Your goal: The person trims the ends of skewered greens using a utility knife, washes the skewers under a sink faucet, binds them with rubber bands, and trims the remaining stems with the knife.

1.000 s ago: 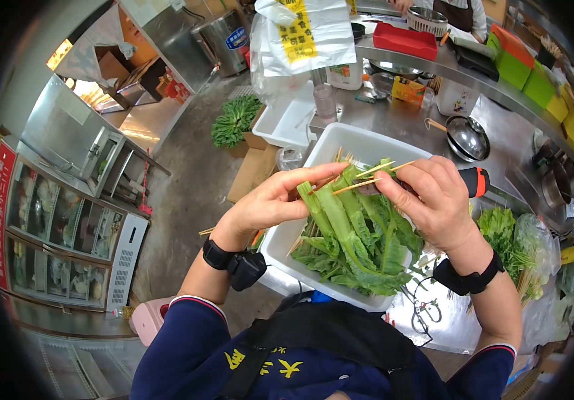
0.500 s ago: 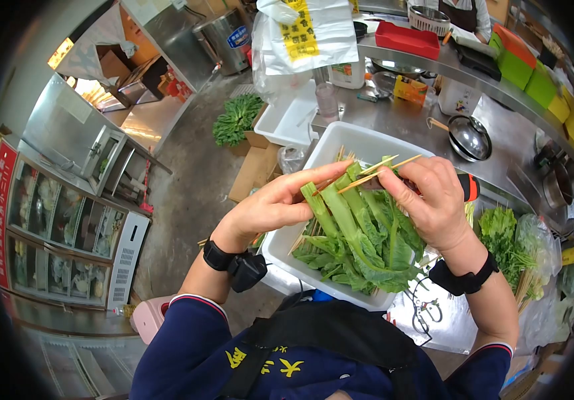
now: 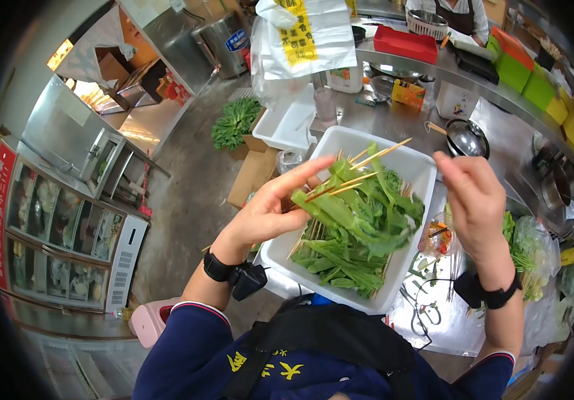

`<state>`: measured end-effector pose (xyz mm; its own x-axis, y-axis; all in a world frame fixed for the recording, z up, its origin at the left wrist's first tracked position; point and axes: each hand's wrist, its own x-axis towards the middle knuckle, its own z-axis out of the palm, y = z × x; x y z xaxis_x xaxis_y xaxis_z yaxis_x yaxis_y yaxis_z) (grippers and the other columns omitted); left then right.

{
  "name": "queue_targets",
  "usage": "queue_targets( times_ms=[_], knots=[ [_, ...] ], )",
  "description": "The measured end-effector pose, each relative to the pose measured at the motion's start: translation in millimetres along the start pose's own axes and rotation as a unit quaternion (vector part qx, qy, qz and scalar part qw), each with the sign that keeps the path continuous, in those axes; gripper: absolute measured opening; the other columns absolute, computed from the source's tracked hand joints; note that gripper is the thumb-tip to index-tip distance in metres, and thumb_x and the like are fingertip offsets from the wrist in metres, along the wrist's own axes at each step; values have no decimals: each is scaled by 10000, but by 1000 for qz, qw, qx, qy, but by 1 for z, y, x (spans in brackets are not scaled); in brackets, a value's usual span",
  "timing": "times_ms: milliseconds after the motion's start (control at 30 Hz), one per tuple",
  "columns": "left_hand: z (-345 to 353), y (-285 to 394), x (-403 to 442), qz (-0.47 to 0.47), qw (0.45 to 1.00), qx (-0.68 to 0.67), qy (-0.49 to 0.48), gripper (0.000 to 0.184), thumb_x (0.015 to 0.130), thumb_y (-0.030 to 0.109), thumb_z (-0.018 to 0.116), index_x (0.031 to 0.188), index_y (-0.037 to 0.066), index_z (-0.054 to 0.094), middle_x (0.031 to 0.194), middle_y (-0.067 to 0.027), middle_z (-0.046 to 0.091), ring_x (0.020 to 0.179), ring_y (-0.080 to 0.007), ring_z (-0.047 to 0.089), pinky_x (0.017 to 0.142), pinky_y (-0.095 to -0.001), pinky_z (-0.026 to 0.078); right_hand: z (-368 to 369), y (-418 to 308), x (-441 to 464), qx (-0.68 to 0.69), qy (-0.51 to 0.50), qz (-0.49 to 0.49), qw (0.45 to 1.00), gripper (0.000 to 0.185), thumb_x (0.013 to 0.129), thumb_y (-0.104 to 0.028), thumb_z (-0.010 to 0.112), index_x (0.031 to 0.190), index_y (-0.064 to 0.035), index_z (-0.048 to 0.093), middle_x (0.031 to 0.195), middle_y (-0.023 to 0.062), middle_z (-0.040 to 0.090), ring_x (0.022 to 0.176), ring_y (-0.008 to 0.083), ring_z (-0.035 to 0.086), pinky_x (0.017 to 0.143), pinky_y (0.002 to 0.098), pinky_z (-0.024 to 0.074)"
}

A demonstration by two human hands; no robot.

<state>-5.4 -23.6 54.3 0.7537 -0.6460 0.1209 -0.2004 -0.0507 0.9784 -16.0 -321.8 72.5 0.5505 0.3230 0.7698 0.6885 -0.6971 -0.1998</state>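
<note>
My left hand [image 3: 267,210] is closed round the stem end of skewered leafy greens [image 3: 343,217], between thumb and fingers. Thin wooden skewers [image 3: 360,179] cross the pale stems and stick out to the upper right. These greens hang over a white plastic tub [image 3: 419,159]. More skewered leaves [image 3: 340,267] lie inside it. My right hand [image 3: 477,200] is raised beyond the tub's right side, apart from the greens. Its fingers are bent loosely and nothing shows in them.
Right of the tub are a small clear bag with orange-red contents [image 3: 437,238], a black cable [image 3: 420,310] and bagged greens [image 3: 530,243]. A lidded pan [image 3: 468,140] stands behind. Another white tub [image 3: 280,127] and a leafy bunch [image 3: 237,123] are beyond. Another person [image 3: 463,17] stands across the counter.
My right hand has let go of the skewers and moved right, away from the greens. The greens in my left hand have tipped lower over the tub.
</note>
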Motion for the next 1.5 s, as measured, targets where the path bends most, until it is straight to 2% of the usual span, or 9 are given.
queue_targets(
  times_ms=[167,300,400,567,867,1100,1200,1333,1500],
  knots=[
    [12,-2,3,30,991,-128,38,633,816,6,488,1385,72,219,921,-23,493,857,-100,507,767,-217,403,-14,-44,-5,212,-82,181,957,320,772,38,567,1091,27,552,777,88,543,666,153,562,566,256,447],
    [32,-30,6,-43,966,-164,196,517,842,172,560,1290,50,331,920,-6,505,677,-51,468,548,-149,363,19,-82,-22,636,-150,408,638,304,891,-65,477,1182,16,445,922,64,567,726,89,580,588,195,487],
    [52,-56,11,39,963,-106,243,511,850,185,580,1280,52,339,910,1,523,663,-48,466,527,-170,362,54,-93,-24,697,-136,412,571,293,907,-121,466,1166,15,447,862,48,550,709,79,556,589,203,467],
    [62,-46,11,-18,948,-163,271,446,845,141,587,1210,3,371,820,-8,541,676,-38,496,511,-165,375,74,-88,-27,614,-24,458,642,283,906,-108,447,1160,12,409,779,55,536,649,90,532,545,218,452],
    [61,-57,12,17,949,-134,285,388,866,189,552,1173,13,393,835,-11,530,664,-43,495,509,-161,373,86,-85,-30,498,-27,398,770,180,874,-56,475,1039,3,437,716,62,548,607,102,544,551,242,466],
    [60,-59,17,9,932,-101,349,530,878,522,416,1035,17,451,728,-17,529,574,-53,480,448,-187,367,88,-85,-29,461,-51,411,785,192,887,-57,454,1070,0,442,799,51,553,652,86,533,529,214,450],
    [61,-62,18,9,929,-118,352,497,869,501,460,1009,24,470,711,-17,531,544,-50,471,426,-185,358,89,-87,-29,432,-51,385,814,195,883,-49,457,1072,-3,443,768,53,556,635,88,539,516,222,449],
    [61,-63,16,-6,925,-126,359,461,859,473,503,988,31,484,699,-18,533,537,-50,467,426,-186,357,89,-88,-25,413,-47,392,821,169,847,-50,493,1011,-17,472,762,132,596,652,260,598,587,332,457],
    [64,-61,13,51,909,-212,356,284,860,246,589,1002,43,450,872,-44,579,710,-64,538,593,-195,444,90,-87,-24,388,-58,368,843,147,841,-54,492,981,-13,479,760,164,586,672,328,584,586,366,450]
  ],
)
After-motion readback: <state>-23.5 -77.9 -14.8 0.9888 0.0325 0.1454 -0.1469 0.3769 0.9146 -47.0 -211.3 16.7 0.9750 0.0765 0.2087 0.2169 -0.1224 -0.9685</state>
